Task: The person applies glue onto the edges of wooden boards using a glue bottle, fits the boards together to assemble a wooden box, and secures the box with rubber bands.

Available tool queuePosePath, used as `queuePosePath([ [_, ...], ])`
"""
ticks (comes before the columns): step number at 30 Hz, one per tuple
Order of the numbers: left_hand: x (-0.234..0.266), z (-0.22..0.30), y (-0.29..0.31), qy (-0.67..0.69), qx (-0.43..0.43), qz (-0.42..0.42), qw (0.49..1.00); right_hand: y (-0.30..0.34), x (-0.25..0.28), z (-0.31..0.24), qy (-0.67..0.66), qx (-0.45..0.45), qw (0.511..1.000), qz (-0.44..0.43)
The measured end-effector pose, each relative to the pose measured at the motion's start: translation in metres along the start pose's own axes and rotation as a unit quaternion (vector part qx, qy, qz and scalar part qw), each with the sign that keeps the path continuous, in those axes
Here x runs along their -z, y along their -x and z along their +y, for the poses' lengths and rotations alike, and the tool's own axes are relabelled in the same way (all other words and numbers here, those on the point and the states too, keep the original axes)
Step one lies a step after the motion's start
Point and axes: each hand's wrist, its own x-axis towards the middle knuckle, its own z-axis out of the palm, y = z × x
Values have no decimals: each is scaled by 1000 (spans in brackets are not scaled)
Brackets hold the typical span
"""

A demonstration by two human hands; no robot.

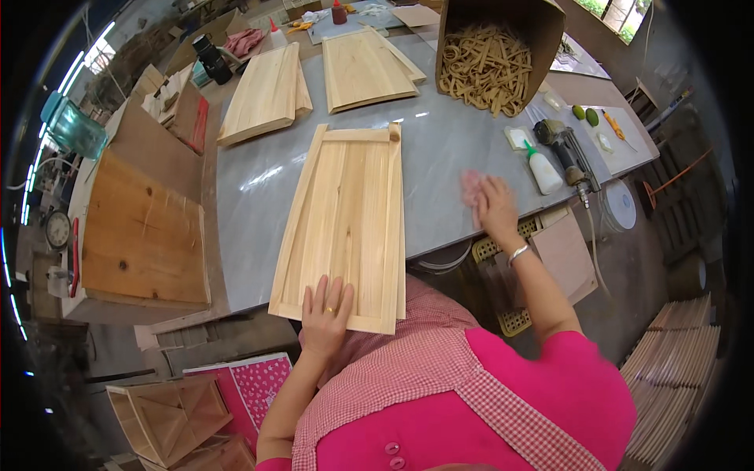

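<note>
A tapered pale-wood panel (345, 212) with raised strips along its edges lies in front of me, its near end reaching the table's front edge. My left hand (326, 310) rests flat on its near end, fingers spread, a ring on one finger. To the right, my right hand (496, 208) holds a crumpled pink cloth (472, 188) at the table surface; both are slightly blurred. Two more stacks of pale-wood panels lie farther back, one stack (263, 90) at the left and another stack (369, 69) in the middle.
A tipped box of wood strips (487, 67) stands at the back right. Near the right edge are a white glue bottle (543, 171) with a green tip and a nail gun (567, 157) with a hose. A wooden box (141, 231) stands left; stacked slats (671, 385) lie lower right.
</note>
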Motion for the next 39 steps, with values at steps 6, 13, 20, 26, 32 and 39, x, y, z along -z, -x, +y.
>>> queuePosePath([
  [6, 6, 8, -10, 2, 13, 36, 999, -27, 24, 1, -5, -64, 997, 38],
  [13, 78, 25, -31, 570, 420, 226, 669, -46, 88, -58, -144, -7, 972, 186],
  [20, 8, 39, 7, 805, 514, 211, 206, -39, 91, -67, -225, -18, 956, 189],
  [26, 3, 40, -20, 793, 538, 201, 205, -42, 107, -84, -291, -28, 939, 183],
  [32, 32, 10, 2, 760, 543, -175, 311, -45, 99, -117, -383, -36, 914, 128],
  [39, 73, 46, -38, 786, 319, -157, 506, -27, 70, -226, -446, 119, 887, -8],
])
